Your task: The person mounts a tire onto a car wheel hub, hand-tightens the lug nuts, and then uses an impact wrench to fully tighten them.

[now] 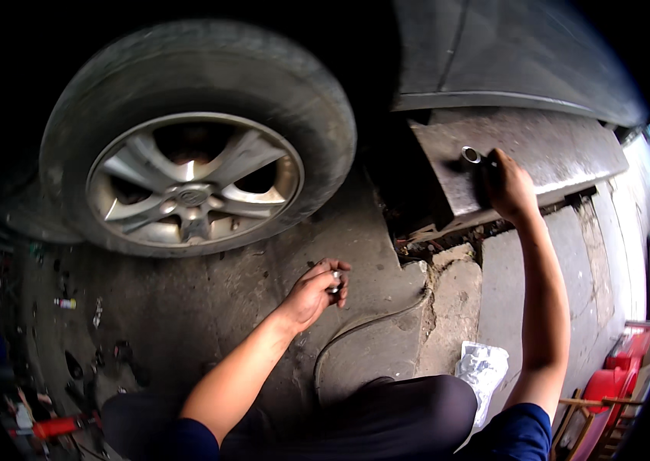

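Note:
My left hand (pixel 315 293) hangs over the concrete floor below the wheel, its fingers curled around a small shiny metal piece (pixel 334 282) whose kind I cannot make out. To the right, my right hand (pixel 511 186) reaches over a worn metal platform (pixel 563 154). Its fingers are bent together, and whatever they may grip is hidden in shadow. Just left of those fingertips is a round metal ring-shaped end (pixel 471 155), like the mouth of a socket; whether the hand touches it is unclear. A car wheel (pixel 194 146) with silver spokes fills the upper left.
Above the platform is a dark car body panel (pixel 524 61). A black cable (pixel 363 319) curves over the cracked floor. A crumpled clear plastic bag (pixel 481 373) lies by my knee. Small parts and a red-handled tool (pixel 56 426) lie at left; red objects (pixel 609 384) stand at right.

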The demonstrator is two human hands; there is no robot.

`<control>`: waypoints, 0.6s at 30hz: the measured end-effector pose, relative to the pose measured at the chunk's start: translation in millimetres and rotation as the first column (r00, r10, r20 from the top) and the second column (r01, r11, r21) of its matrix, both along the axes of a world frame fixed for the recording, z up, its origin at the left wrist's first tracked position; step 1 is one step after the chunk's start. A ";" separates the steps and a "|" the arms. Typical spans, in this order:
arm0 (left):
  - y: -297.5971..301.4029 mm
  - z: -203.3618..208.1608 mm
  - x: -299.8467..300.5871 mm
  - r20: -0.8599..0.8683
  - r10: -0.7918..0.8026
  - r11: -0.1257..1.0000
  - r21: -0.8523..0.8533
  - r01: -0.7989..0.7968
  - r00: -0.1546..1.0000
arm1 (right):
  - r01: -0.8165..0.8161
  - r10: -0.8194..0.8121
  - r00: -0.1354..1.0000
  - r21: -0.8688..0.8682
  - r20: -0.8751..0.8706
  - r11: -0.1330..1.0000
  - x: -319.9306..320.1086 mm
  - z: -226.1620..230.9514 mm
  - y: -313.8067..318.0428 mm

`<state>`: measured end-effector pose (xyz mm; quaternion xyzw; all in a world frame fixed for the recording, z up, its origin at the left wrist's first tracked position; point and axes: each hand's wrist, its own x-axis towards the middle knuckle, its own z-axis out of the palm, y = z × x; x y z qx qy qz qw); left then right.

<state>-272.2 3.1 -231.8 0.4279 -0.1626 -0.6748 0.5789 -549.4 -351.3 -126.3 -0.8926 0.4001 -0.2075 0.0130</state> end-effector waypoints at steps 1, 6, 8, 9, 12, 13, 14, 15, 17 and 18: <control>-1.3 0.6 2.6 0.005 0.030 0.999 -0.023 -0.030 1.000 | 0.063 -0.063 0.994 -0.004 0.093 0.998 -8.9 -7.2 -3.2; -9.8 4.6 8.2 -0.182 0.137 0.979 -0.124 -0.161 0.974 | -0.492 -0.513 0.265 0.572 0.816 0.656 -63.9 5.0 42.9; -2.6 3.6 9.0 -0.323 0.177 0.972 -0.094 -0.218 0.930 | -0.586 -0.466 0.289 0.540 0.836 0.605 -14.4 36.2 111.0; -8.2 6.8 1.3 -0.377 0.198 0.974 -0.026 -0.225 0.905 | -0.575 -0.349 0.416 0.541 0.840 0.614 11.1 52.8 139.8; -30.2 41.5 -30.1 -0.540 0.209 0.978 0.127 -0.167 0.815 | -0.356 -0.132 0.709 0.514 0.692 0.781 77.1 64.7 214.9; -31.7 58.8 -36.0 -0.578 0.214 0.975 0.170 -0.140 0.787 | -0.376 0.067 0.768 0.363 0.637 0.853 101.2 60.4 230.1; -33.6 58.9 -39.4 -0.628 0.143 0.990 0.090 -0.111 0.765 | -0.415 0.259 0.807 0.199 0.530 0.888 125.1 57.6 241.1; -33.0 54.3 -40.3 -0.708 0.072 0.987 -0.048 -0.150 0.703 | -0.470 0.398 0.825 0.094 0.401 0.878 141.2 57.8 250.0; -23.2 91.8 -35.9 -0.718 0.173 0.970 0.006 -0.243 0.674 | -0.581 0.568 0.807 0.043 0.163 0.813 165.8 53.1 256.5; -24.1 82.4 -23.0 -0.755 0.156 0.961 -0.035 -0.276 0.637 | -0.639 0.634 0.769 0.079 0.083 0.765 182.7 56.4 258.5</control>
